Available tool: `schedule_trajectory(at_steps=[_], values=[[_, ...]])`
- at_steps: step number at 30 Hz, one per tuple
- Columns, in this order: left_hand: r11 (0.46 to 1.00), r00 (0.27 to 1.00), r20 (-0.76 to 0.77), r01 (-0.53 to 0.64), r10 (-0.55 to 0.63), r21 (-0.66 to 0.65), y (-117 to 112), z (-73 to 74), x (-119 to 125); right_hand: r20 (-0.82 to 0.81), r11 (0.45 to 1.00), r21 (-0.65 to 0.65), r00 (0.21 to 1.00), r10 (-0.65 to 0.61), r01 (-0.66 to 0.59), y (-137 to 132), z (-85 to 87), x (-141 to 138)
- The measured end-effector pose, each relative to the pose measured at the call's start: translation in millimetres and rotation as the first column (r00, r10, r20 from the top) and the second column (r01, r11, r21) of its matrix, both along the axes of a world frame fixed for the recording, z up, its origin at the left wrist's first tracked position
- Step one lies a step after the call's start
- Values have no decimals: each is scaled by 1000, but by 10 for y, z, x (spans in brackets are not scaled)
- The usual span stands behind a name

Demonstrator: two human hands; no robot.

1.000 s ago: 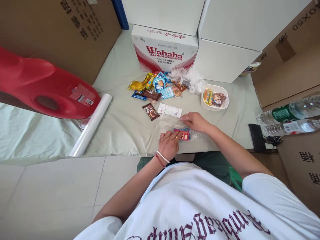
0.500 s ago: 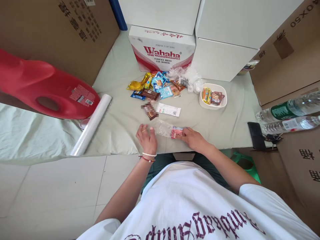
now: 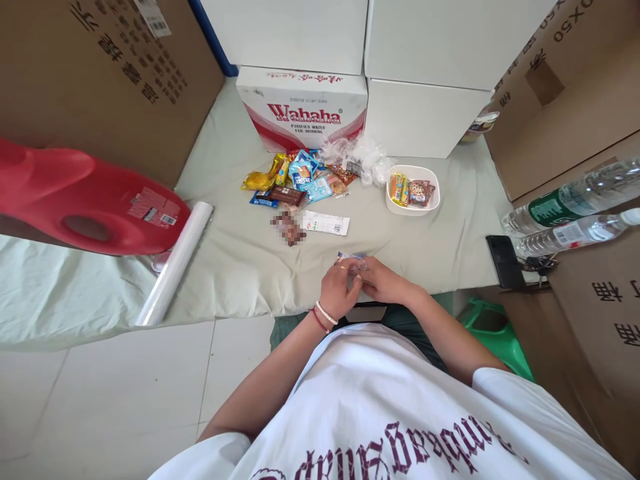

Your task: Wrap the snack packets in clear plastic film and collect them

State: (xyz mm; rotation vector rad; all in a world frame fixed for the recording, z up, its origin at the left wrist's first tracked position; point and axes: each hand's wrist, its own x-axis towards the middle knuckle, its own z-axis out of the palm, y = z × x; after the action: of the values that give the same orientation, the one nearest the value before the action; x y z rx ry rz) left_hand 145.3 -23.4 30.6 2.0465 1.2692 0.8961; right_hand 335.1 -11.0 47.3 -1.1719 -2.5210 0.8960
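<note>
Near the front edge of the cloth-covered table, both my hands meet over a small snack packet (image 3: 356, 260), of which only a strip shows between the fingers. My left hand (image 3: 340, 288), with bracelets at its wrist, curls its fingers onto the packet's left side. Its other side is gripped by my right hand (image 3: 385, 279). The clear plastic around the packet is mostly hidden under my fingers. Beyond the hands lie a white sachet (image 3: 326, 223) and a blurred brown packet (image 3: 289, 229). A white tub (image 3: 413, 210) holding several snack packets stands farther right.
A pile of wrapped snacks (image 3: 290, 195) and crumpled clear bags (image 3: 367, 163) sit before a Wahaba-style printed water carton (image 3: 305, 110). At left are a red jug (image 3: 125, 193) and a white film roll (image 3: 175, 267). Bottles (image 3: 570, 207) and a phone (image 3: 504, 261) lie right.
My left hand has moved right from the bare cloth to the packet, meeting my right hand. The clear plastic spread to the packet's left is now gathered under my fingers. The view has shifted slightly.
</note>
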Motion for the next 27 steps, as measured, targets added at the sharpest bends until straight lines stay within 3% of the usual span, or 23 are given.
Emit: schedule_trajectory(at_steps=[2, 4, 6, 8, 11, 16, 19, 22, 27], values=[[992, 993, -82, 93, -86, 82, -68, -45, 10, -167, 995, -92, 985, -42, 27, -41, -28, 155], [979, 978, -156, 158, -137, 132, -122, -120, 9, -218, 961, -149, 940, -263, 234, -88, -83, 276], [970, 966, -211, 184, -148, 159, -165, -203, 14, -111, 846, -86, 839, -533, 526, -144, -155, 333], [968, 961, -243, 178, -133, 176, -192, -276, 25, 19, 751, 57, 752, -659, 657, -213, -216, 338], [965, 959, -265, 157, -98, 209, -203, -351, 37, 68, 763, 142, 763, -643, 630, -309, -213, 296], [947, 951, -302, 160, -71, 280, -224, -428, 72, -83, 800, 1, 798, -597, 599, -210, 94, 36], [950, 942, -335, 89, 17, 300, -284, -469, 115, 49, 878, 3, 877, -479, 479, 8, 270, -320], [958, 927, -355, -19, 125, 288, -340, -479, 108, 266, 919, 24, 883, -386, 394, 211, 317, -691], [957, 955, -295, 101, -17, 273, -413, -435, -144, 427, 926, 70, 828, -364, 371, 296, 253, -1059]])
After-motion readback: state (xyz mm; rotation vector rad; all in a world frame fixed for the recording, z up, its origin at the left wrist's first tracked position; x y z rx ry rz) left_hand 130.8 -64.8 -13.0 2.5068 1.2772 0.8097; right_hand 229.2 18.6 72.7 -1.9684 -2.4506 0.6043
